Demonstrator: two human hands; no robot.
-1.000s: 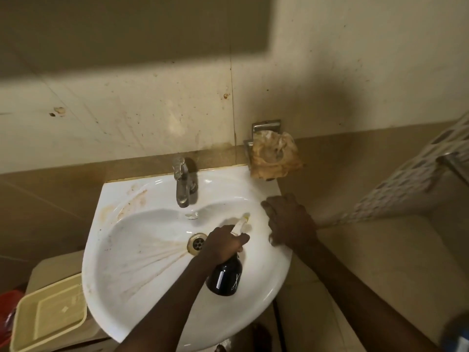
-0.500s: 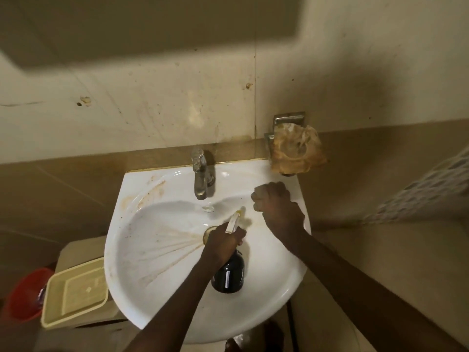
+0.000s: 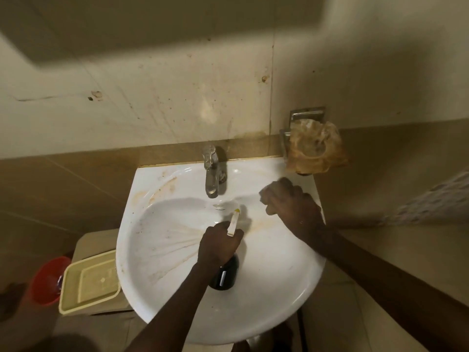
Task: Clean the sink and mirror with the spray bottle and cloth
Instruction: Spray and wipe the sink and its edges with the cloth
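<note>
A white sink (image 3: 291, 288) with brown streaks fills the middle of the head view. My left hand (image 3: 218, 246) grips a dark spray bottle (image 3: 224, 276) by its neck over the basin, covering the drain, and the pale nozzle points toward the faucet (image 3: 212, 171). On the back right part of the rim, my right hand (image 3: 291, 204) is blurred, with its fingers curled. A pale bit of cloth (image 3: 265, 196) shows under those fingers, mostly hidden by the hand.
A metal wall holder with a crumpled brown mass (image 3: 314, 148) hangs just right of the sink's back corner. A yellow plastic tray (image 3: 90, 280) and a red bucket (image 3: 47, 280) sit low on the left. The stained tiled wall stands close behind.
My right hand has slid from the sink's right edge up along the rim toward the back. My left hand and the bottle stay over the drain.
</note>
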